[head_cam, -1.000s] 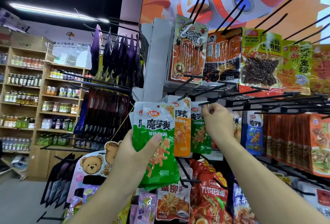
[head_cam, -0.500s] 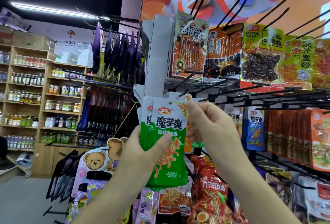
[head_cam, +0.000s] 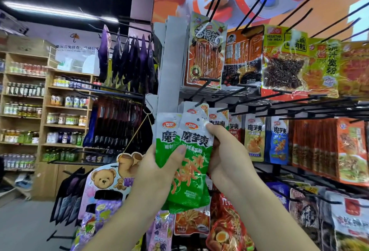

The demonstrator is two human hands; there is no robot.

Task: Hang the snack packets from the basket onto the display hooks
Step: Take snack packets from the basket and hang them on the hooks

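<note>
Right now the green snack packets (head_cam: 186, 172) are sitting fanned at frame centre, just below a black display hook (head_cam: 200, 103). The left hand (head_cam: 157, 172) is gripping the stack, thumb across its front; the right hand (head_cam: 225, 154) is pinching the front packet (head_cam: 194, 140) by its top corner. Pulling it free is likely risking a slick neighbour sliding out.

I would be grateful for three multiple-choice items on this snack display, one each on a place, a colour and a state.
1. From the held packets, the bear card sits: A above; B lower left; C far right.
2. The held packets are mainly: A purple; B red; C green.
3. The right hand: A hangs idle; B pinches the front packet; C grips a bottle.
Key: B, the card shows down-left of them; C, green below white tops; B, its fingers nip the packet's top corner.
</note>
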